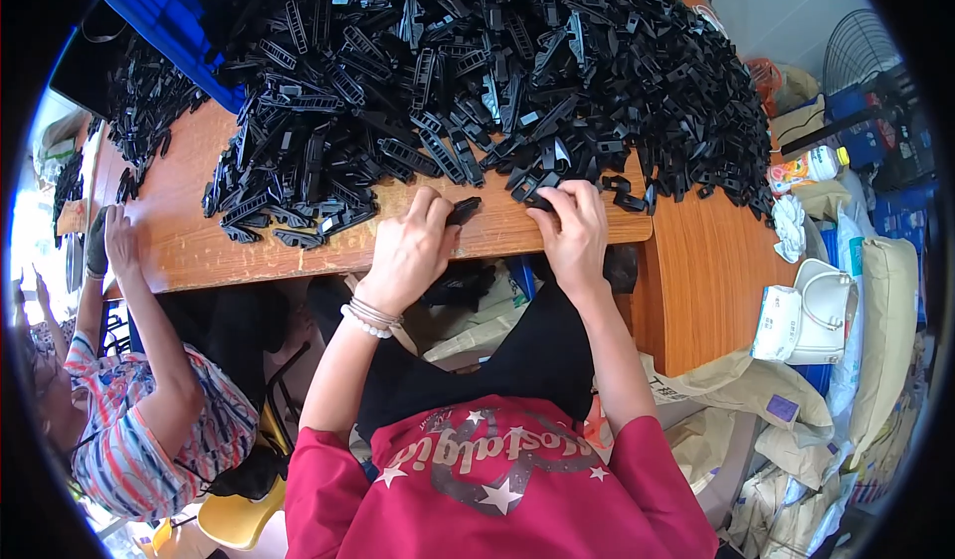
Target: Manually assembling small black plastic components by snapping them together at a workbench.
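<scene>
One small black plastic piece (464, 211) is pinched in the left hand (410, 246), over the near side of the wooden table (184, 236). The right hand (574, 233) has its thumb and finger close together at a black plastic part (538, 183) by the front of the big pile (438, 87), but I cannot tell if it holds that part tight. The step in hand looks like handling pieces a few at a time. The next move seems to call for a light, careful pinch, because the parts in the pile lie all jumbled up. A blue plastic bin (164, 24) is at the top left, with black parts right by its side; I cannot tell what is inside. On the right, a white handbag (834, 305) is next to a tan sack (883, 335), and what they hold does not show.
</scene>
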Demonstrator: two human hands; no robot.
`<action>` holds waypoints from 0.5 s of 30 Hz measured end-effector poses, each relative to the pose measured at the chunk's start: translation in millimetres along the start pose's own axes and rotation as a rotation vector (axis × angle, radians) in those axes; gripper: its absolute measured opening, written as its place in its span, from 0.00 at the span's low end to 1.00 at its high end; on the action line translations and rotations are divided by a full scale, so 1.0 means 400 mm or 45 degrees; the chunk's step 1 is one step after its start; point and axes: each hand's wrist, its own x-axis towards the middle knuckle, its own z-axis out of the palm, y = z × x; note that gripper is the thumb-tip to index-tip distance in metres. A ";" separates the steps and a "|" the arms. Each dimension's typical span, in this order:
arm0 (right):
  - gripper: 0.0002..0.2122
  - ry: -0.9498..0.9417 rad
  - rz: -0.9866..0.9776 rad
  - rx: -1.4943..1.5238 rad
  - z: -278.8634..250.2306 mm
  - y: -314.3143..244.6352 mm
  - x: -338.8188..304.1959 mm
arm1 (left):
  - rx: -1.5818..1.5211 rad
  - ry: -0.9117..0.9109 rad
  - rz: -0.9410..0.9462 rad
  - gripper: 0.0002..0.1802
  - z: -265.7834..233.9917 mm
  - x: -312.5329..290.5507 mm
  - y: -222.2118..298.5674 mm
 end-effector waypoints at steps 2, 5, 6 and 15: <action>0.14 -0.057 -0.036 -0.004 0.003 -0.013 0.004 | -0.006 -0.010 -0.012 0.15 0.003 -0.002 -0.001; 0.15 0.020 -0.117 0.114 -0.008 -0.036 0.001 | -0.263 0.073 -0.100 0.17 0.005 0.003 0.007; 0.13 0.012 -0.090 0.182 -0.008 -0.038 -0.006 | -0.498 0.113 -0.257 0.17 0.000 0.007 0.021; 0.13 0.060 0.353 0.701 0.027 -0.041 -0.022 | -0.304 0.121 0.003 0.16 0.019 -0.023 -0.009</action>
